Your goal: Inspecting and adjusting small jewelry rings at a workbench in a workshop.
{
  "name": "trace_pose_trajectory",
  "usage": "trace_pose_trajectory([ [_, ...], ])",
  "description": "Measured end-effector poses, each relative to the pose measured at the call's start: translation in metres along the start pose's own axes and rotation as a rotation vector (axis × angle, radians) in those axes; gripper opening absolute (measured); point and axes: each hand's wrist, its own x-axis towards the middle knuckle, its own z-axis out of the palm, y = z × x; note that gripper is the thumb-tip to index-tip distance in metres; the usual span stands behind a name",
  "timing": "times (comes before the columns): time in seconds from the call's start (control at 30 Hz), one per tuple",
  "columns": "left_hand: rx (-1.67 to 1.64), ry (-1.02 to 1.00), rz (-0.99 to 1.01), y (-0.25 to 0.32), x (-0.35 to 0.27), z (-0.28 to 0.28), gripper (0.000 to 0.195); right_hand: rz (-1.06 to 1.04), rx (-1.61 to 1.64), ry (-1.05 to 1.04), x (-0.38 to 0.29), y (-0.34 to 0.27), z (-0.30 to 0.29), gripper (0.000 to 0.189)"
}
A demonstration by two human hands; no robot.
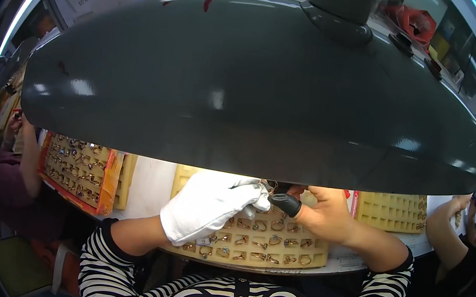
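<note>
My left hand [209, 203] wears a white glove and pinches a small gold-coloured ring [271, 189] just under the lamp's front edge. From the other side, my right hand [323, 212] grips at the same ring, with a black finger cot [286, 204] on its thumb. The right fingertips are partly hidden by the lamp shade. Below both hands lies a cream slotted ring tray [251, 260], holding rows of gold-coloured rings, some with stones. A small white tag [203, 241] with writing sits by the left glove's cuff.
A large grey lamp shade [244, 96] covers the middle of the view. An orange-edged tray [110, 182] of rings stands left, and another cream slotted tray [390, 212] right. Co-workers sit at both sides: a person [3, 173] left and a forearm [445, 236] right.
</note>
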Motion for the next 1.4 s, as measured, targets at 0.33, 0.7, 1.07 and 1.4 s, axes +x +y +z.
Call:
trace_pose_trajectory([
  [0.33,0.113,-0.084,0.004,0.002,0.005,-0.003,0.033,0.201,0.123,-0.061,0.001,0.004,-0.003,0.028],
  [0.7,0.009,-0.107,-0.031,-0.004,0.006,-0.004,0.037,0.137,0.073,-0.045,0.0,0.005,-0.006,0.027],
  [1.07,0.043,-0.181,0.013,-0.001,0.006,-0.006,0.036,0.094,-0.175,-0.113,0.0,0.001,-0.006,0.029],
  [1.4,0.477,-0.319,0.441,-0.017,0.01,-0.01,0.037,-0.136,-0.462,-0.033,0.005,0.006,-0.008,0.025],
])
